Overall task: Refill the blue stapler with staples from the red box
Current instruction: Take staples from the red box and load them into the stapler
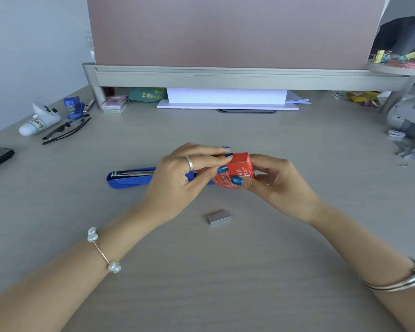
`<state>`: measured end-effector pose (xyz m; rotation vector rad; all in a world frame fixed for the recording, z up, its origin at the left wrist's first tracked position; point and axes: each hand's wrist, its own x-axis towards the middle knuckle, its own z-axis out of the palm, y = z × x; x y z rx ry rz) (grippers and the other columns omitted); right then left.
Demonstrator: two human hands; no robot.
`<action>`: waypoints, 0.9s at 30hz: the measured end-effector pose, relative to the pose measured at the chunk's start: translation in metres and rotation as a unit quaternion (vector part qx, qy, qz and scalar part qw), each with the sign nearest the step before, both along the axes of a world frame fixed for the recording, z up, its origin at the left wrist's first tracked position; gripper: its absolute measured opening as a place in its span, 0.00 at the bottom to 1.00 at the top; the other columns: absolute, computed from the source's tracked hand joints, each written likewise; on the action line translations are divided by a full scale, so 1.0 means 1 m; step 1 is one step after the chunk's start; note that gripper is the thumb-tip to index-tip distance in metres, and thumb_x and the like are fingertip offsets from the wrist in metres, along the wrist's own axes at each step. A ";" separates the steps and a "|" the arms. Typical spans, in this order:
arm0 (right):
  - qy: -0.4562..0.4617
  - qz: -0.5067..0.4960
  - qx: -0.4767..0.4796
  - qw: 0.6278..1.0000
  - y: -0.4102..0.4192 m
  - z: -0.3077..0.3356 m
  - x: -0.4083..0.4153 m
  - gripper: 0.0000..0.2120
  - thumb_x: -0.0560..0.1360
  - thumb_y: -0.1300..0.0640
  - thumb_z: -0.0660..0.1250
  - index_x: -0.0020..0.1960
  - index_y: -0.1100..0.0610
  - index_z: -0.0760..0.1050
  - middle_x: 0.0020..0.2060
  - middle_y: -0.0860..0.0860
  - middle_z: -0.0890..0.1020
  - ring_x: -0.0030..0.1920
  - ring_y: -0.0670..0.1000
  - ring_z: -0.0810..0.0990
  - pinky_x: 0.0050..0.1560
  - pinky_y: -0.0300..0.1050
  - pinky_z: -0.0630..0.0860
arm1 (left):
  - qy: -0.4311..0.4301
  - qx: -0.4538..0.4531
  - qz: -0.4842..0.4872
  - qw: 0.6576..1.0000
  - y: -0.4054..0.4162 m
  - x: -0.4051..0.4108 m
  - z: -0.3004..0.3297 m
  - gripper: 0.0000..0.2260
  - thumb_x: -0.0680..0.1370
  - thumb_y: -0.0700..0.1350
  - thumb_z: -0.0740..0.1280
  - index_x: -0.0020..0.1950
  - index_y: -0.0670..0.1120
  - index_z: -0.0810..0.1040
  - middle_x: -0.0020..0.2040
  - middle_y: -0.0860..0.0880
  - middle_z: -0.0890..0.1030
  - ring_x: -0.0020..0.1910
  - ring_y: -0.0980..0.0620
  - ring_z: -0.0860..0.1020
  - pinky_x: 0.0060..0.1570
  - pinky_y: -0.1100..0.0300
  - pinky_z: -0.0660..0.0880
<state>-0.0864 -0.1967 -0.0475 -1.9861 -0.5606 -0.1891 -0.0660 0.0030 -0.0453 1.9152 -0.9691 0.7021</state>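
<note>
While both hands grip the red staple box [235, 172], L hand [177, 178] pinching its flap, R hand [277, 182] clamping its end: steady it, close flap w/o crushing.

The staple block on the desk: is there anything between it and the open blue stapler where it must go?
Yes. The staple block lies nearer the person; the blue stapler lies open farther back. Both hands, left hand and right hand, hold the red box partly above that path.

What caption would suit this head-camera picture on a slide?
Both hands, left hand and right hand, hold the red box above the desk; open blue stapler behind, staple strip nearer.
</note>
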 end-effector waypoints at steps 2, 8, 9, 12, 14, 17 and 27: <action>-0.007 -0.006 0.011 1.000 0.001 0.003 -0.001 0.13 0.73 0.60 0.67 0.57 0.55 0.76 0.53 0.51 0.82 0.54 0.48 0.80 0.54 0.53 0.79 | -0.012 -0.001 0.003 1.000 -0.001 0.000 0.001 0.11 0.74 0.39 0.68 0.57 0.44 0.79 0.57 0.52 0.79 0.56 0.54 0.77 0.55 0.59 0.74; -0.038 -0.058 0.029 0.997 -0.004 0.008 0.000 0.12 0.72 0.59 0.67 0.56 0.54 0.77 0.51 0.49 0.83 0.51 0.50 0.80 0.53 0.47 0.79 | 0.027 -0.002 0.031 0.999 0.008 0.003 0.006 0.18 0.73 0.44 0.68 0.63 0.48 0.74 0.60 0.59 0.75 0.61 0.58 0.73 0.62 0.66 0.66; -0.042 -0.072 0.034 0.996 -0.005 0.008 0.001 0.12 0.72 0.59 0.67 0.56 0.54 0.77 0.51 0.48 0.83 0.51 0.50 0.81 0.53 0.46 0.79 | 0.043 0.004 0.042 0.998 0.011 0.006 0.006 0.19 0.73 0.47 0.69 0.63 0.50 0.74 0.59 0.62 0.75 0.61 0.59 0.72 0.62 0.68 0.65; -0.073 -0.120 0.024 0.990 -0.011 0.008 0.005 0.13 0.72 0.60 0.68 0.55 0.49 0.77 0.48 0.43 0.82 0.46 0.44 0.80 0.50 0.37 0.77 | 0.096 0.042 0.074 0.992 0.021 0.016 0.002 0.19 0.72 0.48 0.71 0.62 0.54 0.75 0.56 0.62 0.76 0.59 0.63 0.71 0.59 0.74 0.63; -0.121 -0.161 -0.026 0.979 -0.017 0.008 0.007 0.14 0.71 0.63 0.68 0.54 0.50 0.78 0.47 0.44 0.82 0.43 0.40 0.78 0.47 0.35 0.76 | 0.135 0.083 0.099 0.982 0.027 0.022 -0.002 0.16 0.72 0.45 0.72 0.59 0.55 0.77 0.54 0.58 0.78 0.56 0.64 0.71 0.55 0.78 0.62; -0.167 -0.201 -0.110 0.959 -0.028 0.005 0.012 0.16 0.69 0.64 0.69 0.55 0.53 0.79 0.48 0.51 0.83 0.42 0.39 0.76 0.47 0.32 0.74 | 0.168 0.140 0.139 0.966 0.031 0.027 -0.009 0.14 0.72 0.46 0.71 0.57 0.54 0.79 0.55 0.54 0.79 0.54 0.60 0.70 0.49 0.78 0.64; -0.147 -0.218 -0.231 0.937 -0.038 -0.006 0.020 0.15 0.67 0.64 0.71 0.54 0.57 0.79 0.51 0.55 0.84 0.51 0.56 0.80 0.52 0.33 0.68 | 0.201 0.177 0.164 0.949 0.033 0.032 -0.015 0.15 0.74 0.46 0.68 0.61 0.52 0.77 0.61 0.53 0.79 0.59 0.55 0.75 0.50 0.68 0.65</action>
